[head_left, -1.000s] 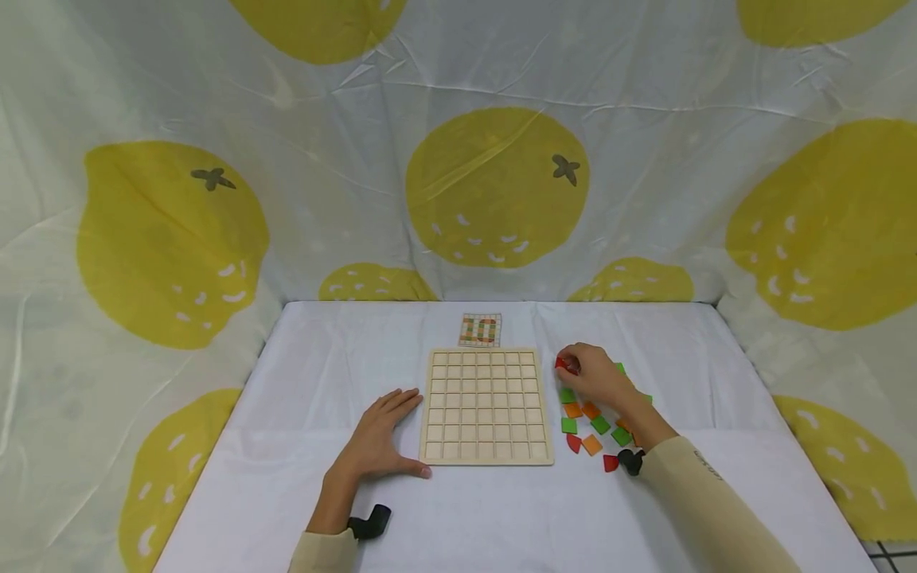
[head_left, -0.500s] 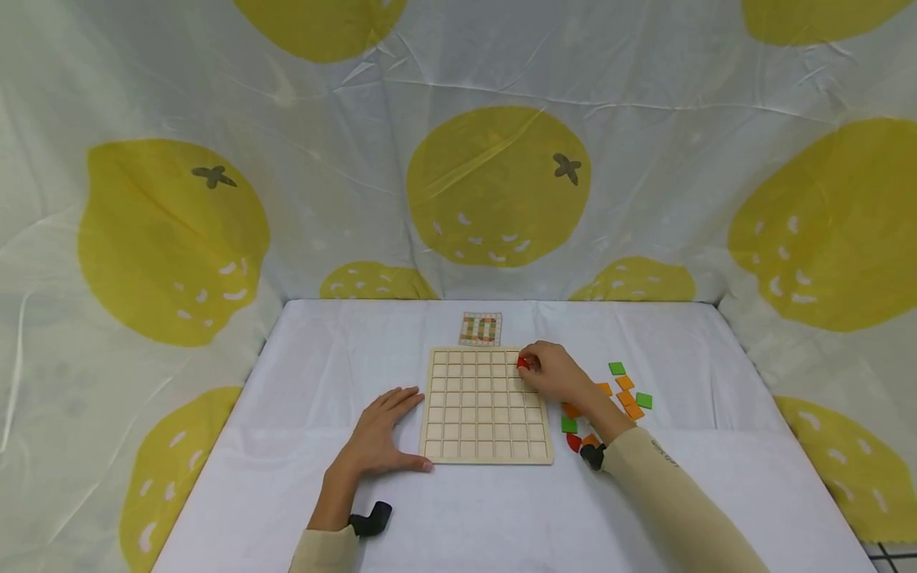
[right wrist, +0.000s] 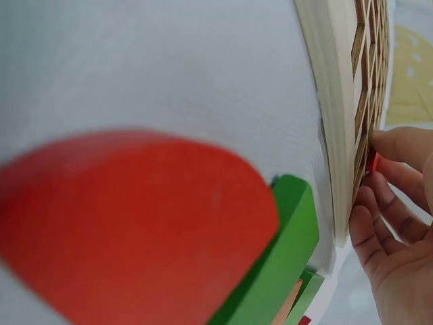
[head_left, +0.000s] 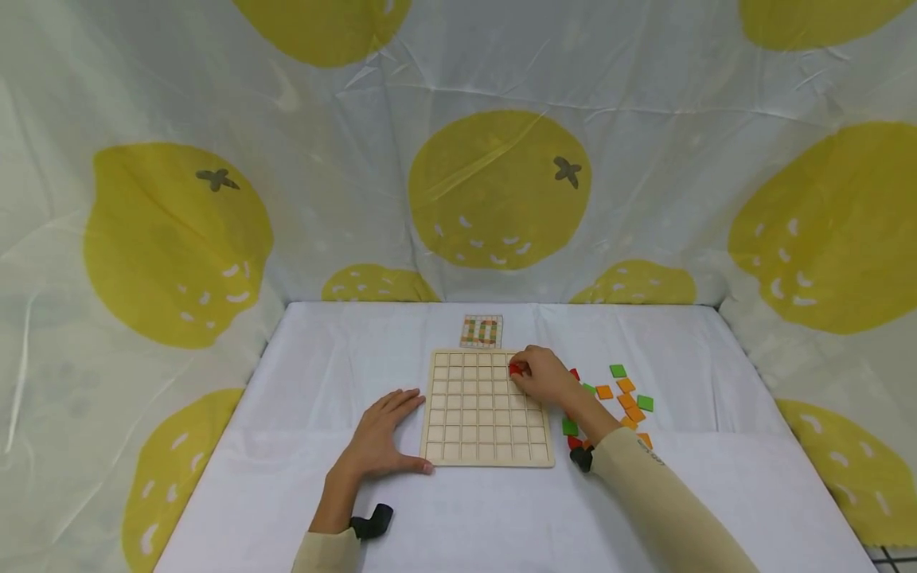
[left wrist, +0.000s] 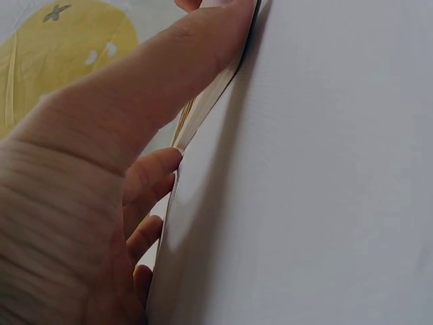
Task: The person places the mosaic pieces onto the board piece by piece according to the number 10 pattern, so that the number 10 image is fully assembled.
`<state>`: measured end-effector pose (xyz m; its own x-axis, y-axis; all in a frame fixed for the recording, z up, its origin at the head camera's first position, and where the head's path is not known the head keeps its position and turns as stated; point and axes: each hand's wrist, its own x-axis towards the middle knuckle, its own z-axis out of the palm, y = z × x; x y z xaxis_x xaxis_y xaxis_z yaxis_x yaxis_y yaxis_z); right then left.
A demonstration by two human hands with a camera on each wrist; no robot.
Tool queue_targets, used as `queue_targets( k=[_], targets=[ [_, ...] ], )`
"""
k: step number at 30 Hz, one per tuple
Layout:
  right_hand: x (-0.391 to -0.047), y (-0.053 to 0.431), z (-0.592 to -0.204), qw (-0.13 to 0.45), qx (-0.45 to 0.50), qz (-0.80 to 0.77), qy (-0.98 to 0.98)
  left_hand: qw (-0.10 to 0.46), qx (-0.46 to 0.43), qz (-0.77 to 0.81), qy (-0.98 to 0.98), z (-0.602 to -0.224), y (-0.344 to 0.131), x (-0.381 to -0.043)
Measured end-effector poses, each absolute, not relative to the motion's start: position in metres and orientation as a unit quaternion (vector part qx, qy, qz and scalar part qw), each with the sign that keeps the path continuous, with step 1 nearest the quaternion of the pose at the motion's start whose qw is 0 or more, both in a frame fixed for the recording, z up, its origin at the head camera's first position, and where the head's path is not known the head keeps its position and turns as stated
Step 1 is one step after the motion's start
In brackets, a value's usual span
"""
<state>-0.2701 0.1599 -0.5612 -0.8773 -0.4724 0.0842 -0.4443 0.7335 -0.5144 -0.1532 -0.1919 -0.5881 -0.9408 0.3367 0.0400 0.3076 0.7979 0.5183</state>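
Note:
A square wooden grid board (head_left: 487,410) lies mid-table, its cells bare where they show. My left hand (head_left: 383,438) rests along the board's left side, fingers spread and fairly straight; the thumb touches near the front left corner, as the left wrist view also shows along the board's edge. Over the board's back right part, my right hand (head_left: 544,378) pinches a red tile (head_left: 515,370) between thumb and fingers. In the right wrist view that red tile (right wrist: 372,161) is right at the grid surface, partly hidden by the fingertips.
Several loose tiles lie right of the board: green ones (head_left: 645,403), orange ones (head_left: 605,392) and red ones (head_left: 575,442), some hidden under the right forearm. A small pattern card (head_left: 481,331) lies behind the board. A curtain with yellow lemons (head_left: 500,191) backs the white table.
My right hand has carried the red tile leftward from the loose tiles to the board's back right cells. The left hand stays where it was.

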Motion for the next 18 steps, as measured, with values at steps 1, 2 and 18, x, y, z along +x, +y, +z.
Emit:
queue_targets(
  k=[1,2,18],
  targets=[
    [-0.2699,0.1599,-0.5613,0.025,-0.247,-0.269,0.930,0.027,0.169,0.269,0.948,-0.5884,-0.1918,-0.1531],
    [-0.2700,0.1602,-0.5617,0.024,-0.249,-0.269,0.930,0.027,0.168,0.269,0.948,-0.5887,-0.1916,-0.1530],
    [-0.2664,0.1606,-0.5555,0.049,-0.229,-0.278,0.932,0.025,0.167,0.279,0.945,-0.5847,-0.1917,-0.1528]
  ],
)
